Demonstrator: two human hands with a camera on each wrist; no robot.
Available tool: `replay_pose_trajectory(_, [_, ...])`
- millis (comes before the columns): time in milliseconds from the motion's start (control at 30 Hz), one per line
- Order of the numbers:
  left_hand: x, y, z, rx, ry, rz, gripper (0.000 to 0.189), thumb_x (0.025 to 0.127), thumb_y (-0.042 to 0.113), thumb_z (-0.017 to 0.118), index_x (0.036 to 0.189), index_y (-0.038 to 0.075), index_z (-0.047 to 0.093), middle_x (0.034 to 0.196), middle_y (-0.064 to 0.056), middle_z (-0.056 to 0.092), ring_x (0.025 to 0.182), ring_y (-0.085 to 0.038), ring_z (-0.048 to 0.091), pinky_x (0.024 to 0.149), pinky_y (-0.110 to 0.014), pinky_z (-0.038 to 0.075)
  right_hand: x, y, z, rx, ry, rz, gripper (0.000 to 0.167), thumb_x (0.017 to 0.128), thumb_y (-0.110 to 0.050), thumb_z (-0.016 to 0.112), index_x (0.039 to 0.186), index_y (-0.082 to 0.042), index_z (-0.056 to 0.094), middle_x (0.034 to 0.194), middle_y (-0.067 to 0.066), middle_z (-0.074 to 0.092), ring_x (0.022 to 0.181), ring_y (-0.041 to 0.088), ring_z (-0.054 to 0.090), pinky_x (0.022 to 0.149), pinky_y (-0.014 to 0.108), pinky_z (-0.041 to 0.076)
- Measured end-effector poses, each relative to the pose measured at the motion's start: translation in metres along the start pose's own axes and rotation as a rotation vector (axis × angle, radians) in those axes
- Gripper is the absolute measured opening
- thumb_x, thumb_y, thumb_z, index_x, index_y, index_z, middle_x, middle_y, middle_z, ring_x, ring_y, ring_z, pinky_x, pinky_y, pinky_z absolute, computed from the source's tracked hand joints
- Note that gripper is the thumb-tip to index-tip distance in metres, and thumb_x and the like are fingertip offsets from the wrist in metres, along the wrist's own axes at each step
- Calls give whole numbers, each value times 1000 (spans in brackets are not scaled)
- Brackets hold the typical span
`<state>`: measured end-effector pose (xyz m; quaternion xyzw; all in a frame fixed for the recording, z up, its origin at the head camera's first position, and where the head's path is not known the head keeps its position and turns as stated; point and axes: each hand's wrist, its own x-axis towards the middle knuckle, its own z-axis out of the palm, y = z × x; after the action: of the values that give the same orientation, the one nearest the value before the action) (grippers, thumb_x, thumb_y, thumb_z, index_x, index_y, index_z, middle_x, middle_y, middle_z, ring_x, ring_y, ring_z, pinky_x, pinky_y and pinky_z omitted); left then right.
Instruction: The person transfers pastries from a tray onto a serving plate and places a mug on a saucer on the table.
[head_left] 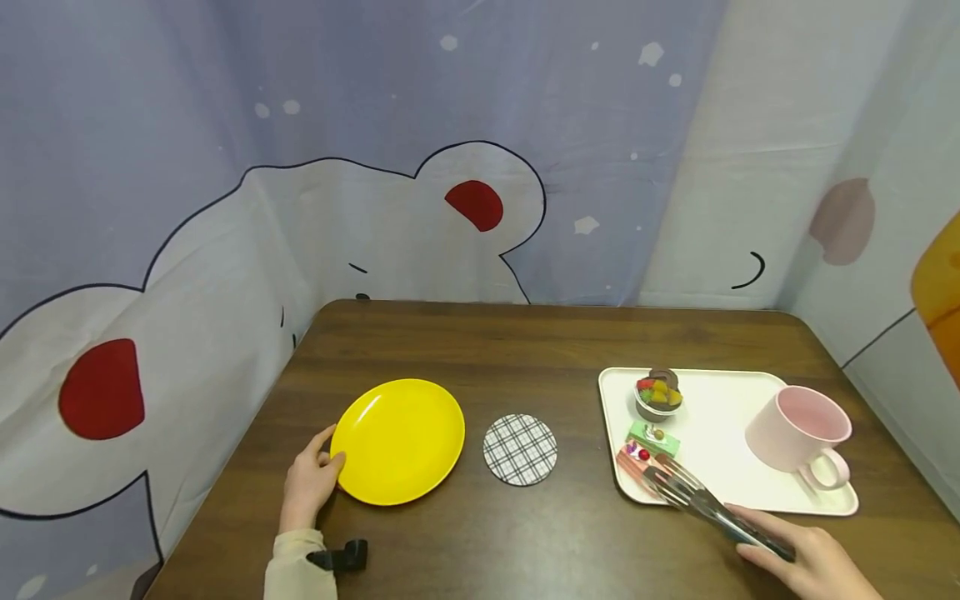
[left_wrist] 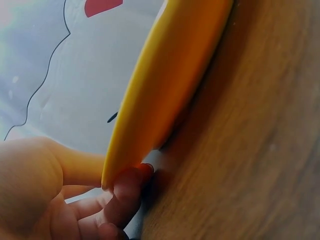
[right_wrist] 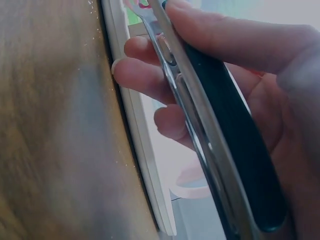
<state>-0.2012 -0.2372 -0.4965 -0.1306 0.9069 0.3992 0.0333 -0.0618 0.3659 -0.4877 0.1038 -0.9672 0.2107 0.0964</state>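
My left hand [head_left: 309, 485] pinches the left rim of a yellow plate [head_left: 401, 442], thumb on top and fingers beneath, as the left wrist view shows. My right hand [head_left: 813, 557] grips metal tongs [head_left: 708, 507] with dark handles [right_wrist: 225, 125]. The tongs' tips are around a small pink cake slice [head_left: 630, 463] at the front left corner of a white tray [head_left: 720, 446]; whether they squeeze it I cannot tell. Right behind it lies a green cake slice [head_left: 663, 440], and behind that a fruit-topped cupcake [head_left: 657, 398].
On the tray's right side a pink mug [head_left: 797, 429] leans, its handle toward the front right. A round checked coaster [head_left: 521, 450] lies between plate and tray. A printed curtain [head_left: 360, 225] hangs behind and beside the wooden table [head_left: 525, 350].
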Motion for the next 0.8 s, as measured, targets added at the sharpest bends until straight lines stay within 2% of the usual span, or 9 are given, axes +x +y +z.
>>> replay_pose_trajectory(133, [1, 0, 1, 13, 7, 1, 55, 96, 18, 53, 147, 6, 37, 77, -8, 60, 61, -16, 50, 64, -29, 34, 0, 0, 2, -7, 67, -37, 45, 74, -21, 82, 116, -29, 69, 89, -17, 69, 67, -8, 42, 59, 17, 39])
replay_pose_trajectory(467, [2, -2, 1, 8, 6, -5, 55, 96, 18, 52, 147, 5, 36, 76, -7, 55, 62, -18, 47, 63, -30, 33, -3, -2, -1, 23, 108, -30, 46, 73, -17, 82, 116, -28, 70, 98, -23, 69, 75, -13, 52, 67, 1, 34])
replay_pose_trajectory(600, [2, -2, 2, 8, 7, -10, 55, 96, 18, 52, 147, 6, 36, 76, -7, 53, 64, -18, 46, 63, -30, 33, 1, -7, 0, 45, 150, -38, 49, 71, -16, 83, 117, -29, 70, 102, -29, 65, 76, -13, 50, 71, -1, 32])
replay_pose_trajectory(733, [2, -2, 2, 12, 13, -9, 55, 96, 18, 52, 147, 6, 36, 77, -8, 54, 63, -18, 46, 63, -30, 33, 11, -15, 3, 80, 226, -124, 54, 67, -9, 84, 118, -23, 70, 116, -39, 55, 93, -19, 52, 84, -1, 30])
replay_pose_trajectory(800, [2, -2, 3, 14, 15, -12, 55, 96, 18, 52, 147, 6, 36, 77, -7, 54, 63, -18, 46, 63, -30, 33, 17, -18, 5, 94, 259, -163, 57, 66, -6, 83, 119, -21, 70, 121, -43, 50, 103, -25, 47, 88, -3, 26])
